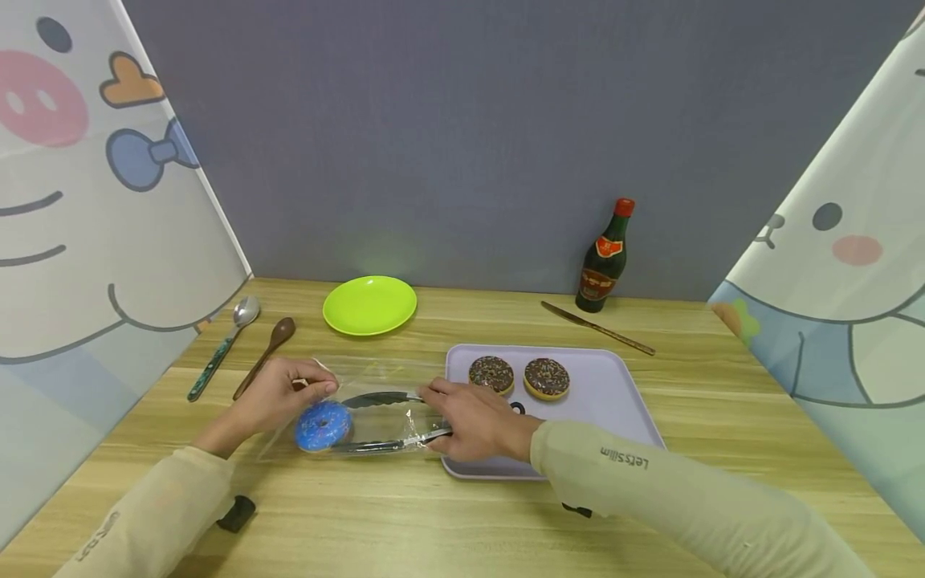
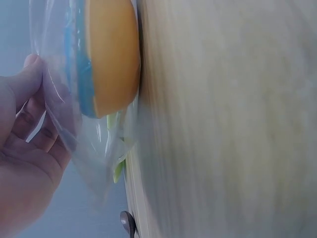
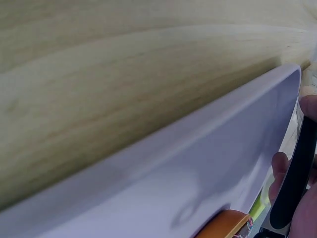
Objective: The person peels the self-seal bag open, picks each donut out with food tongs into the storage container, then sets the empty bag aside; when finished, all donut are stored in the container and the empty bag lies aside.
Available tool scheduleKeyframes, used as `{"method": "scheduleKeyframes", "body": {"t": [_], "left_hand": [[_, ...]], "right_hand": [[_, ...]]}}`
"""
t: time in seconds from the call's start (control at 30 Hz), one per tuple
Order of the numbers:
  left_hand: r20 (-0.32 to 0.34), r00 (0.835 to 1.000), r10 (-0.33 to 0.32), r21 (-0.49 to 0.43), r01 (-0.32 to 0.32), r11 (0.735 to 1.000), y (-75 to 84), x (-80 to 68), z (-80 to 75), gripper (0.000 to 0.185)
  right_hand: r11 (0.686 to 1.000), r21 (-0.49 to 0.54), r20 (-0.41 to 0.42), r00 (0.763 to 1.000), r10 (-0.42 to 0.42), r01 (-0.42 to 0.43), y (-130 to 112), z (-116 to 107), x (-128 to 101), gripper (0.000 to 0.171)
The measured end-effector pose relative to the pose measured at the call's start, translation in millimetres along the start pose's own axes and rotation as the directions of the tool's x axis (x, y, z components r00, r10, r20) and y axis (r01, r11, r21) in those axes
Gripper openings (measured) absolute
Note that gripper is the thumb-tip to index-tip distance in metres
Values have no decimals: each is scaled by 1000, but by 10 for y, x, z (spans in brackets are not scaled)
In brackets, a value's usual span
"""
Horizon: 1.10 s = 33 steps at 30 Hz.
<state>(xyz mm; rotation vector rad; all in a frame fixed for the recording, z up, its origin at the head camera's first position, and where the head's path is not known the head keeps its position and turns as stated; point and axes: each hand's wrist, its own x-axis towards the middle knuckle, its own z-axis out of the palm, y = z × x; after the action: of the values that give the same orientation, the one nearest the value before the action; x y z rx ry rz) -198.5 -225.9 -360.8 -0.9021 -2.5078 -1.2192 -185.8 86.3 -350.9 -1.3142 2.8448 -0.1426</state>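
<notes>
A blue-frosted donut point(image 1: 323, 425) lies inside a clear plastic bag point(image 1: 393, 369) on the table. With thumb and fingers, my left hand point(image 1: 275, 393) pinches the bag's edge beside the donut; in the left wrist view the film point(image 2: 59, 109) is drawn up at the fingertips. My right hand point(image 1: 477, 417) grips metal tongs point(image 1: 415, 440) with black ends, and their arms stand apart within the bag. The tong tips reach the donut's right side. A black tong handle point(image 3: 297, 173) shows in the right wrist view, over the tray.
Two chocolate donuts point(image 1: 547, 379) sit on a lilac tray point(image 1: 614, 401) under my right forearm. Behind are a green plate point(image 1: 370, 305), a dark bottle point(image 1: 604, 261) and a knife point(image 1: 598, 327). A metal spoon point(image 1: 226, 345) and a wooden spoon point(image 1: 267, 353) lie at left.
</notes>
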Motion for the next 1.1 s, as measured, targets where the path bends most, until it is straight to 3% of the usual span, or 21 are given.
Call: {"method": "scheduleKeyframes", "body": {"t": [0.4,0.63,1.1], "left_hand": [[-1,998,-61,7,61,998,6,-28,-44,5],[-2,996,-89,-9,89,996,-4,-38,-60,5],[-2,996,-90,6,90,996,-34,-36,-67,6]], "right_hand": [[1000,17,-102,995,6,-4,84,11,-224,72],[996,82,-140,989,43,-32,197,1,-523,72],[983,115,-210,964,164,-142,501,-105,-1148,71]]}}
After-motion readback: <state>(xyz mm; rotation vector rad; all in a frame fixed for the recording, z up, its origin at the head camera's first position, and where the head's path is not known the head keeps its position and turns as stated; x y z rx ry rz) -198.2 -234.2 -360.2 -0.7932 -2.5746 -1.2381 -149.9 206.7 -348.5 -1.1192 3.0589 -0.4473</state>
